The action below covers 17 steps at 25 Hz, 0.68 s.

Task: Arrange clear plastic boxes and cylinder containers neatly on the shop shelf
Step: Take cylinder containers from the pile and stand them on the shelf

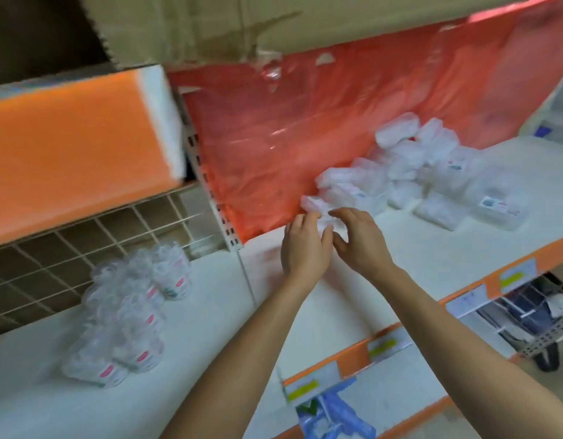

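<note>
Left hand point(304, 248) and right hand point(364, 245) curl fingers around a clear box point(324, 221) on the shelf point(432, 248), probably light and slippery, better held by its sides.

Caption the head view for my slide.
Left hand holds a clear box, right hand touching it, on the shelf.

White shelf point(432, 248), orange edge strip point(353, 351), red plastic sheet point(274, 137), seemingly pink-labelled clear containers point(131, 312)

Bright, even light washes the white shelf point(400, 248), with faint glare on the red plastic sheet point(274, 137). Motion blur softens everything.
</note>
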Each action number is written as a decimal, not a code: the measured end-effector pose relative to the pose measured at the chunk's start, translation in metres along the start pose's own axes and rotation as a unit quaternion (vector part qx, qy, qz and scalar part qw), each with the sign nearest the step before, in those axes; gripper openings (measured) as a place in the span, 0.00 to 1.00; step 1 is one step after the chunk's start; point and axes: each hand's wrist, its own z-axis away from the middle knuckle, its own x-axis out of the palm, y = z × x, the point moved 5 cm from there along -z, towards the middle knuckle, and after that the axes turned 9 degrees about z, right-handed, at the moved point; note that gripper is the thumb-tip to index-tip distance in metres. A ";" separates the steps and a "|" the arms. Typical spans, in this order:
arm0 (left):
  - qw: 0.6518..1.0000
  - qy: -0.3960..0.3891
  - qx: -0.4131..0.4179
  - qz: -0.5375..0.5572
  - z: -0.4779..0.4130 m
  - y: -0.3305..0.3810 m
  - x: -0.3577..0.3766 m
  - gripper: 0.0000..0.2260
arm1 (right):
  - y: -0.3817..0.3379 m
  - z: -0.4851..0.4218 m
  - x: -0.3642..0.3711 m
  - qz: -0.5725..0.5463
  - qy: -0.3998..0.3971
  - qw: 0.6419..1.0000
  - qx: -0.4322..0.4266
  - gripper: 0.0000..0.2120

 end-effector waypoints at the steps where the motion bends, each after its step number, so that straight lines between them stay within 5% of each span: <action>1: 1.000 0.004 0.008 0.002 -0.009 0.011 0.013 0.14 | 0.015 -0.009 -0.008 0.002 0.007 1.000 -0.004 0.18; 8: 0.996 0.057 0.056 -0.024 -0.072 0.075 0.070 0.18 | 0.106 -0.059 -0.054 0.015 0.055 0.998 -0.001 0.17; 17: 0.993 0.011 0.097 -0.063 -0.135 0.109 0.110 0.24 | 0.194 -0.101 -0.070 0.024 0.075 0.993 0.086 0.19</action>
